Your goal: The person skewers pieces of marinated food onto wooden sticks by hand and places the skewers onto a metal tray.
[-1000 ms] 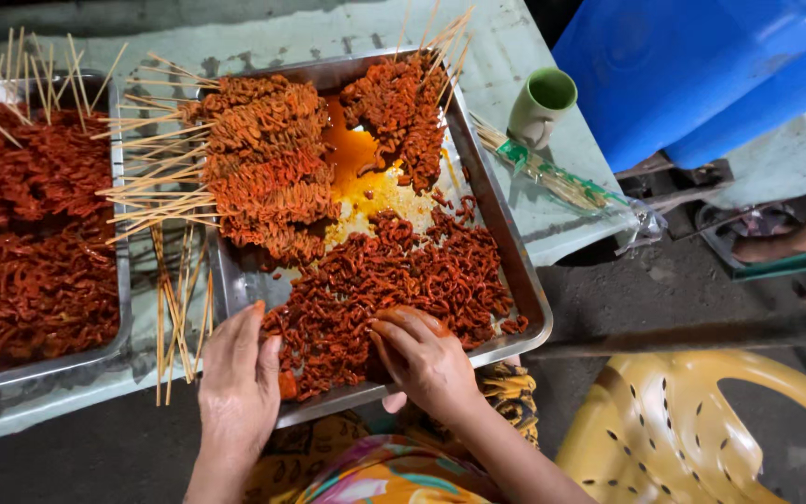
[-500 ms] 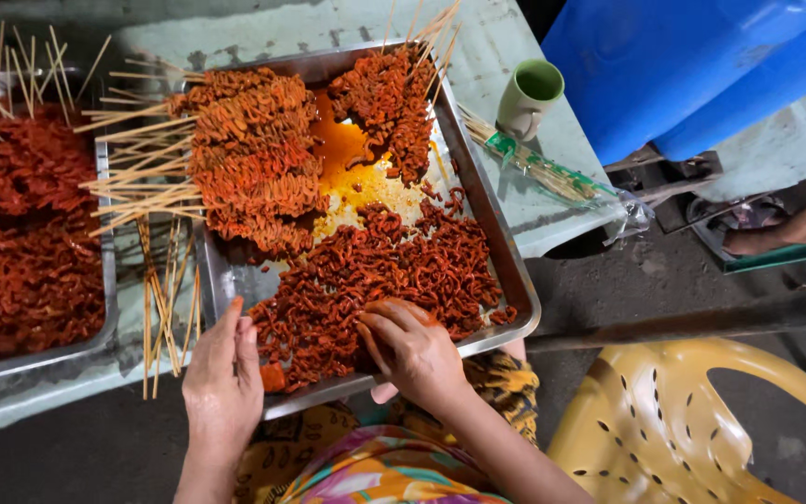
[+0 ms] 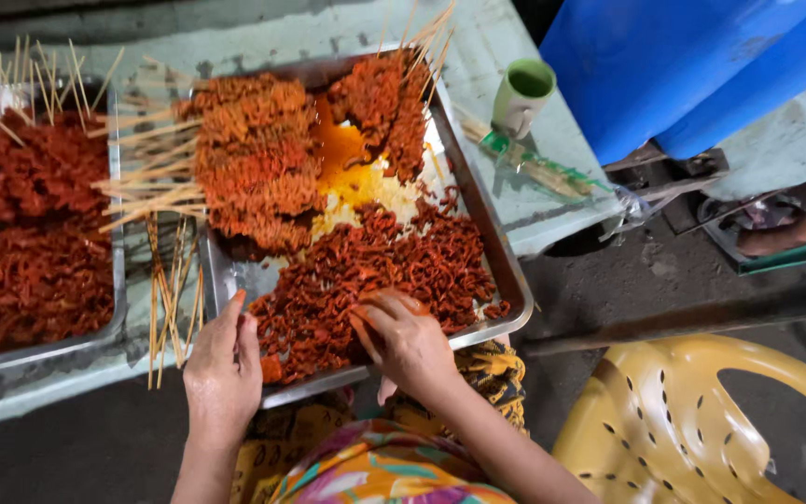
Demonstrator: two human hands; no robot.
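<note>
- I am resting my left hand [image 3: 223, 371] on the near-left corner of the tray [image 3: 501, 271], fingers loosely together and pointing up along the rim; it is gripping nothing.
- I am holding my right hand [image 3: 406, 338] over the near edge of the tray, fingers curled down into the loose meat [image 3: 375, 275]; I cannot tell whether it is pinching a piece.
- The loose meat is lying in a red heap across the near half of the tray, just under and beyond my right hand.
- The skewered meat [image 3: 254, 159] is lying stacked in the far-left part of the tray, its sticks poking out to the left; a second stack is sitting at the far-right corner.
- An orange sauce pool [image 3: 352, 173] is sitting between the two stacks.
- Bare sticks [image 3: 172, 299] are lying on the table [image 3: 515, 201] between this tray and the left tray [image 3: 116, 280], just beside my left hand.
- The left tray is holding more red skewered meat.
- A green cup [image 3: 522, 93] is standing on the table right of the tray, with a bag of sticks [image 3: 534, 168] lying near it.
- A yellow chair [image 3: 692, 429] is standing to my right, and a blue barrel [image 3: 692, 65] beyond it.
</note>
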